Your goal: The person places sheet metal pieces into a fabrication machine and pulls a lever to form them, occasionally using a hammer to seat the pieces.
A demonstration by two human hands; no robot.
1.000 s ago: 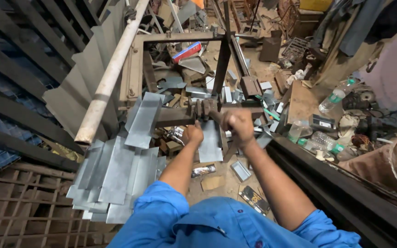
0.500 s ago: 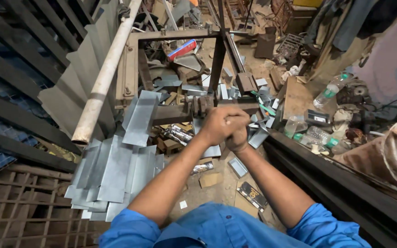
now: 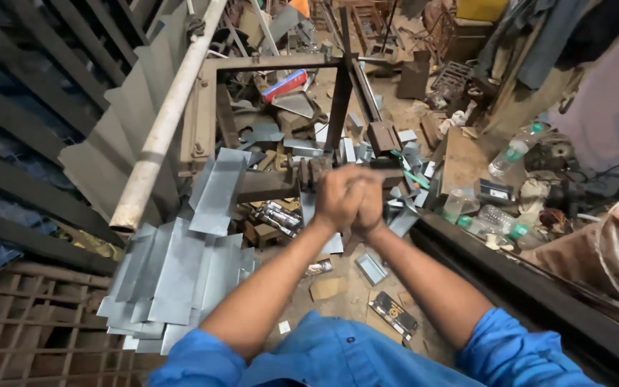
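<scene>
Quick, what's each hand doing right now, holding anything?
Left hand: closed, pressed against the right hand; nothing visible in it.
Right hand: closed, clasped with the left; whether it holds anything cannot be told.

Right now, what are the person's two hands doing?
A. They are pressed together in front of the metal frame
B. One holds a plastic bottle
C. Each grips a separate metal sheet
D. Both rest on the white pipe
A: the left hand and right hand are clasped against each other above the cluttered floor, with no sheet, bottle or pipe seen in them; the white pipe lies well off to the left.
</scene>
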